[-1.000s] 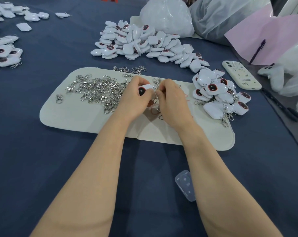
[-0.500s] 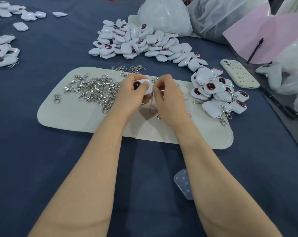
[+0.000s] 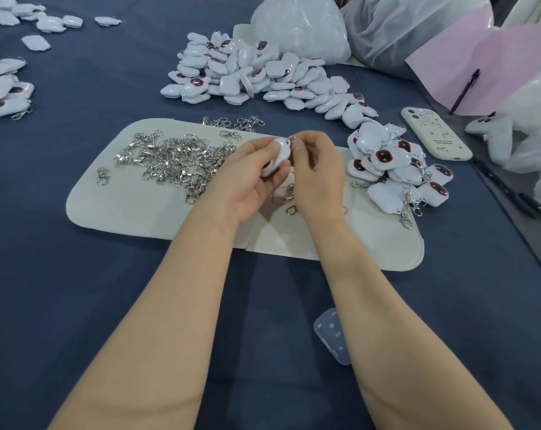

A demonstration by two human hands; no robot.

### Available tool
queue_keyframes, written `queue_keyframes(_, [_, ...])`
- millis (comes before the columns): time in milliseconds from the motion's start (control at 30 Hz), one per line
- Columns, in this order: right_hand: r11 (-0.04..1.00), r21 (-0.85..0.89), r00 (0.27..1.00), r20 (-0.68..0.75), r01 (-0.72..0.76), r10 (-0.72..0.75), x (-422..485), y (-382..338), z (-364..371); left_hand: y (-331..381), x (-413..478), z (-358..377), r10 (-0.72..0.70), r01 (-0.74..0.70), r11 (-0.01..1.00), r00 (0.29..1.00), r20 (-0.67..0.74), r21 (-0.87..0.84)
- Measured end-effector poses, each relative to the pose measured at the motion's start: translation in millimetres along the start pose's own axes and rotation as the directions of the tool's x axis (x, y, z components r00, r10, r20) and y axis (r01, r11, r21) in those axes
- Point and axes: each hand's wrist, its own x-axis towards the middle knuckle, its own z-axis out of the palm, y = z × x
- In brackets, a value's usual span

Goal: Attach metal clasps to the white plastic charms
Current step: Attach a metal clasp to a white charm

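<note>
My left hand (image 3: 244, 178) holds a white plastic charm (image 3: 278, 156) edge-on above the cream felt mat (image 3: 132, 209). My right hand (image 3: 317, 172) pinches a small metal clasp (image 3: 292, 138) at the charm's top corner; most of the clasp is hidden by the fingers. A heap of loose metal clasps (image 3: 173, 159) lies on the mat to the left. A large pile of white charms (image 3: 256, 76) sits beyond the mat. A smaller pile of charms with clasps attached (image 3: 399, 169) lies on the mat's right end.
The table has a dark blue cloth (image 3: 61, 290). A cream phone (image 3: 435, 136), pink paper (image 3: 492, 66) with a pen and clear plastic bags (image 3: 300, 29) are at the back right. More charms (image 3: 2, 91) lie at the far left. A small clear plastic case (image 3: 332, 336) lies by my right forearm.
The left hand has turned the charm from face-up, dark window showing, to edge-on. The right hand's pinch has risen to the charm's top corner.
</note>
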Motion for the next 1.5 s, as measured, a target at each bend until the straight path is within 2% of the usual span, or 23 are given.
queue_keyframes(167, [0.999,0.048,1.0,-0.007,0.02,-0.02,-0.1,-3.0,-0.8,1.9,-2.1,0.8,-0.018,0.019,1.0,1.0,-0.014,0.002])
queue_keyframes(367, [0.943,-0.256,0.977,0.081,0.214,-0.199,1.7,-1.8,-6.0,4.1,-3.4,2.0,0.011,-0.007,0.997,0.999,-0.049,0.08])
queue_keyframes(467, [0.904,-0.343,0.963,0.174,0.255,-0.205,2.3,1.0,-7.0,6.2,-2.2,0.3,0.114,-0.085,0.96,0.989,-0.093,0.267])
queue_keyframes(567, [0.883,-0.382,0.952,0.241,0.273,-0.19,1.2,4.5,-4.4,5.2,-1.1,-4.8,0.268,-0.157,0.809,0.956,-0.118,0.566])
queue_keyframes(633, [0.906,-0.348,0.959,0.231,0.241,-0.166,-0.4,4.5,-2.3,3.3,-0.9,-5.4,0.331,-0.198,0.763,0.937,-0.109,0.616])
queue_keyframes(700, [0.974,-0.213,0.98,0.193,0.08,-0.039,-1.0,3.4,-1.6,0.7,-0.7,-2.9,0.343,-0.229,0.794,0.934,-0.104,0.563])
queue_keyframes(767, [0.993,-0.041,0.973,0.202,-0.107,0.113,-1.3,1.8,-0.3,-1.3,0.1,-0.8,0.3,-0.221,0.877,0.946,-0.127,0.427])
queue_keyframes(833, [0.983,0.028,0.958,0.231,-0.179,0.168,-1.6,1.3,1.2,-2.7,0.9,-1.2,0.231,-0.179,0.938,0.961,-0.15,0.297])
queue_keyframes(967, [0.989,0.027,0.975,0.171,-0.147,0.14,-0.7,1.6,2.6,-2.5,2.4,-3.6,0.113,-0.093,0.987,0.982,-0.149,0.133])
queue_keyframes(1133, [0.994,-0.099,0.995,0.082,-0.046,0.055,-0.6,3.8,2.3,-0.9,2.8,-0.8,0.013,-0.009,0.999,0.992,-0.128,0.031])
queue_keyframes(1233, [0.998,-0.063,0.999,0.043,-0.026,0.029,-0.1,1.3,2.3,1.1,1.1,-0.2,-0.043,0.046,0.999,0.995,-0.087,0.027])
queue_keyframes(1333, [0.993,-0.104,0.999,0.013,0.051,-0.05,-0.2,0.8,0.3,1.6,0.1,-0.3,-0.066,0.071,0.996,0.995,-0.069,0.06])
queue_keyframes(1500, [0.974,-0.183,0.991,0.025,0.132,-0.129,0.8,1.2,-3.1,1.2,1.7,-1.1,-0.052,0.056,0.998,0.993,-0.11,0.035])
